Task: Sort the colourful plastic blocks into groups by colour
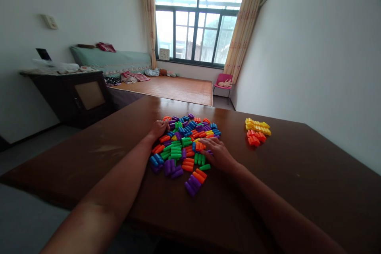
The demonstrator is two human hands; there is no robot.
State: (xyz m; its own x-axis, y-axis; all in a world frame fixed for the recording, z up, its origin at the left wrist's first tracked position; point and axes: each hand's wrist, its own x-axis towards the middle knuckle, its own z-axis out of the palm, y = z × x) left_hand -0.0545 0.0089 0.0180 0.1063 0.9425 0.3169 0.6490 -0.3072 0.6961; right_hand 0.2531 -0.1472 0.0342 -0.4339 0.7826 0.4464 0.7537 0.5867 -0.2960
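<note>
A pile of plastic building blocks (186,127) in purple, blue, green, orange and yellow, each like joined tubes, is spread over the brown table. At the pile's far left edge lies my left hand (160,128), palm down, its fingers resting against the blocks and holding nothing I can see. My right hand (219,154) reaches in from the right. Its thumb and fingers are around an orange block (200,147), partly covering the blocks beneath. Nearest to me, a purple block (193,185) touches an orange block (199,176).
Apart from the pile, yellow blocks (257,125) and orange blocks (255,138) sit grouped on the right of the table (282,190). Beyond the table are a bed (178,87), a pink chair (224,80) and a dark cabinet (64,91).
</note>
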